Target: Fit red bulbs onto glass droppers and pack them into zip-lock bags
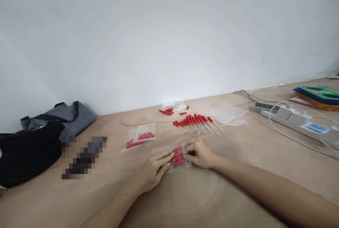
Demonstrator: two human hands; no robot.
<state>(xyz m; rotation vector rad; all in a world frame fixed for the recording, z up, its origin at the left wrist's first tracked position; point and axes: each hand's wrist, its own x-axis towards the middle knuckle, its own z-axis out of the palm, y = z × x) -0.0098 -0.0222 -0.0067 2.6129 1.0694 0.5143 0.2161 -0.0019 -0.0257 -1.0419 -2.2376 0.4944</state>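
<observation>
Head cam: clear zip bag (171, 168) w/ red pcs (178, 157) inside lies on the tabletop (196, 199), front & approx. center, between my L hand (158, 168) and R hand (198, 154). Bag's long axis runs approx. L-to-R across my view; zip end (188, 161) points R, other end points L, partly under my L hand. Red pcs sit nearer the zip end, stacked in a col. running away from me, each one's own long axis approx. crosswise, R ends tipped slightly away.

L grip: not closed, fingers extended together w/ tips down on the bag, thumb a bit apart. R grip: narrow, thumb & index pinching the bag at its zip edge, other fingers curled.

Beyond my L hand, two filled bags (146, 129) overlap, red pcs in both. Past my R hand, a fan of red-capped sticks (196, 126), caps pointing away, thin ends toward me. Behind those, loose red pcs (168, 111) near the wall (169, 44) w/ clear plastic; flat clear bags (227, 114) to their R. Far R: power strip (296, 121) w/ white cables, stacked folders (320, 95). Far L: striped bag (79, 117), black cloth item (29, 154), pixelated dark item (86, 157), can't ID.
</observation>
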